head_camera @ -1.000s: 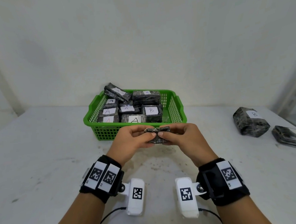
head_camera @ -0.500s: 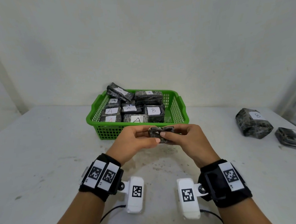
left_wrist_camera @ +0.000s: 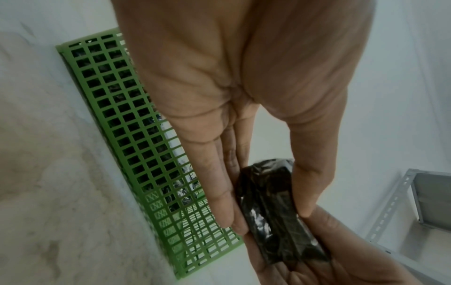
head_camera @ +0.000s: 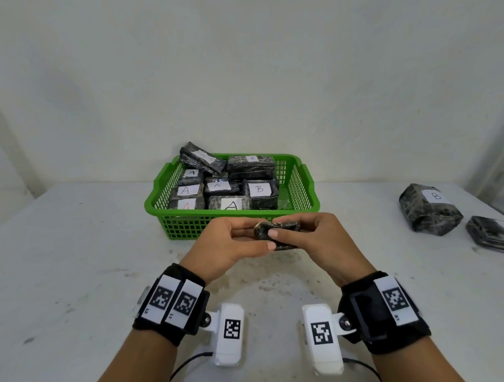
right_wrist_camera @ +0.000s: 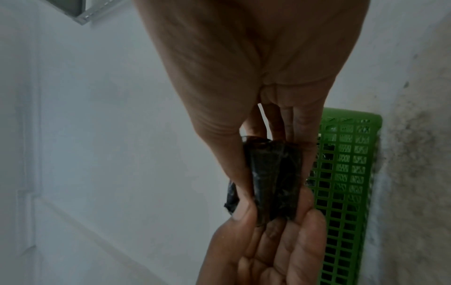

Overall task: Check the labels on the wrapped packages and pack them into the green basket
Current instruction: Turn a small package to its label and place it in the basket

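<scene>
Hands (head_camera: 275, 237) — both pinching one dark wrapped package (head_camera: 280, 230) — just before green basket's (head_camera: 187, 225) near wall.

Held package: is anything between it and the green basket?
Nothing visible. Both hands, left hand and right hand, hold the package just before the green basket; free floor shows at its right end.

My left hand (left_wrist_camera: 244, 96) pinches a small dark plastic-wrapped package (left_wrist_camera: 275, 208) between thumb and fingers; my right hand (left_wrist_camera: 341, 260) supports its far end, beside the green plastic lattice basket (left_wrist_camera: 127, 123).
</scene>
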